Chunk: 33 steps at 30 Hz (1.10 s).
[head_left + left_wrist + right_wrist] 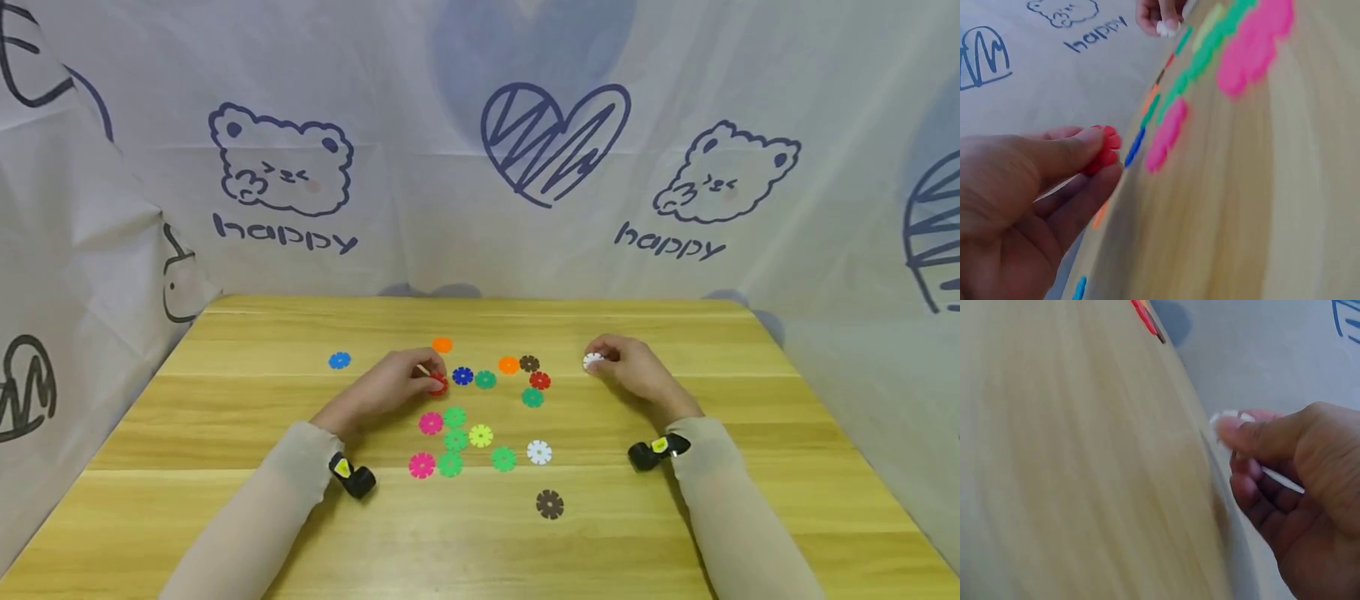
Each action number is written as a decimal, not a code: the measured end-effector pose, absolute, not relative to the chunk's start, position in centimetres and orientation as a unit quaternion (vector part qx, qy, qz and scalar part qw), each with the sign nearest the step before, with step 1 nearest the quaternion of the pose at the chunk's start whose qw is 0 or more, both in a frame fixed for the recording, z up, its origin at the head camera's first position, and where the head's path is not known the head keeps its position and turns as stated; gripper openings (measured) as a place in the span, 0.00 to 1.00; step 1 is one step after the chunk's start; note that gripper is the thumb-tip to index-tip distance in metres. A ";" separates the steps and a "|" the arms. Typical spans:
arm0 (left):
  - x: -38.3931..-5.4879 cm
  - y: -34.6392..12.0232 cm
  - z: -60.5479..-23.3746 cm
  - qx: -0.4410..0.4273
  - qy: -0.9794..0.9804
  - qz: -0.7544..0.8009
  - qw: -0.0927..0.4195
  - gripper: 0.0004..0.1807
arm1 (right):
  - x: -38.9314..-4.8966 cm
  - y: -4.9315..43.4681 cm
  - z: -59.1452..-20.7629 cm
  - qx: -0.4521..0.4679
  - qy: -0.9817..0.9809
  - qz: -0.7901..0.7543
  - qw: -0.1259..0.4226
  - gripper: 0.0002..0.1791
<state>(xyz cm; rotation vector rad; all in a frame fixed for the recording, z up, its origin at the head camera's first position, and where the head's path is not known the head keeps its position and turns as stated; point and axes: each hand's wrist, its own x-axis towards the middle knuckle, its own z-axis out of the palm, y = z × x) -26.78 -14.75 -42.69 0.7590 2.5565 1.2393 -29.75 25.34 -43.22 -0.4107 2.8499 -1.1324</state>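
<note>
Between thumb and fingers my left hand (401,383) pinches a red notched disc (1109,149), a flat plastic snowflake-style piece. Over on the right, my right hand (633,367) holds a white notched disc (593,361) by its edge, thumb on top; the right wrist view shows its white rim (1230,415) partly covered by the thumb. Nearest the left hand lie a dark blue disc (462,376) and an orange disc (442,344). A second red disc (540,381), a dark brown disc (529,363) and a teal disc (532,397) lie between the hands.
Toward the front of the wooden table (262,533) lie several green discs, two pink discs, a yellow disc (481,436), a white disc (538,452) and a brown disc (550,504). A light blue disc (340,360) lies far left. Printed cloth (420,208) hangs behind the table.
</note>
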 end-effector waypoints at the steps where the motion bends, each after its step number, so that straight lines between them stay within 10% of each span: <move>1: -26.7 -14.6 -42.5 0.244 0.862 0.434 0.099 0.03 | -29.7 25.2 -43.0 -0.131 0.918 -0.373 0.026 0.09; 9: -25.8 -13.2 -40.8 0.192 0.817 0.532 0.113 0.16 | -28.8 22.9 -40.7 -0.157 0.899 -0.408 0.018 0.12; 33: -22.8 -10.6 -37.8 0.143 0.730 0.658 0.115 0.13 | -25.3 14.9 -37.1 -0.264 0.805 -0.531 -0.003 0.09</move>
